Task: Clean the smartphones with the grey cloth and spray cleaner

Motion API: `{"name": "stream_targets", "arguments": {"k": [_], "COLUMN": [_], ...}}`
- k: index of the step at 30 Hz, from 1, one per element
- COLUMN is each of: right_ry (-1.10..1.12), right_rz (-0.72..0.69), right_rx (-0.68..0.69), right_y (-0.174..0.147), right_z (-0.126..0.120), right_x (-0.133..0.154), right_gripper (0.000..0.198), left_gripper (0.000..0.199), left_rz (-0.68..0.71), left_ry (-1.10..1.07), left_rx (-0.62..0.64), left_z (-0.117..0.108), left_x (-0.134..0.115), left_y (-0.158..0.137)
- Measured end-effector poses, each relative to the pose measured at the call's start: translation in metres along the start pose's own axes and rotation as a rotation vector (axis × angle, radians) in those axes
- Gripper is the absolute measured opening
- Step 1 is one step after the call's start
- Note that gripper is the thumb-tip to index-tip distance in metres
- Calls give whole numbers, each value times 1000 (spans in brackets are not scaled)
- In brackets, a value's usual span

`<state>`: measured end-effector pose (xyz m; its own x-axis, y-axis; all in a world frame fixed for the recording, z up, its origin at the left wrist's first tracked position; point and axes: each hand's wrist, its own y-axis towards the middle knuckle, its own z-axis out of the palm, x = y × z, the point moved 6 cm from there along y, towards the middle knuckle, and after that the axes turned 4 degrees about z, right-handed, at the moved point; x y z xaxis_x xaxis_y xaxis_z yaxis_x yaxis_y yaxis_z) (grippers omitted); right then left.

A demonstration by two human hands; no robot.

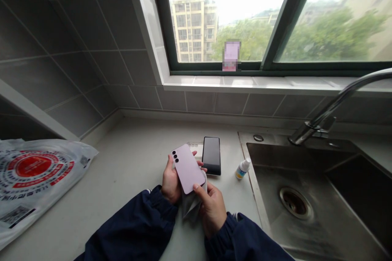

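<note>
A phone (189, 169) is being clamped by the left hand (171, 181), its long axis slanting toward pinching fingers of the right hand (212, 206).

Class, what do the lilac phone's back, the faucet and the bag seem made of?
Lilac phone: glass or plastic, judging by its smooth, even back. Faucet: probably chromed metal; mirror-like highlights. Bag: likely plastic film; thin, glossy creases.

Scant room, perhaps, left of bottle (242, 169)
</note>
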<state>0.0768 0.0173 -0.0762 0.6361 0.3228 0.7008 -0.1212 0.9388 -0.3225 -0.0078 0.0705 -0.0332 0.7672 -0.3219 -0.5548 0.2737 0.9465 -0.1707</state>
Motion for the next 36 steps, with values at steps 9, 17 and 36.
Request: {"name": "stream_targets", "arguments": {"k": [9,17,36], "right_ry": [-54,-77,-78], "right_rz": [-7,10,71], "right_rx": [36,68,123], "right_y": [3,0,-10], "right_z": [-3,-2,5], "right_x": [-9,-15,-13], "right_gripper": [53,49,46], "left_gripper": [79,76,70], "left_rz": [1,-10,-49], "left_ry": [-31,-28,-26], "left_rx": [5,-6,-27], "left_z": [-1,5,1], "left_x": [1,2,-2], "left_y": [-1,-2,1]}}
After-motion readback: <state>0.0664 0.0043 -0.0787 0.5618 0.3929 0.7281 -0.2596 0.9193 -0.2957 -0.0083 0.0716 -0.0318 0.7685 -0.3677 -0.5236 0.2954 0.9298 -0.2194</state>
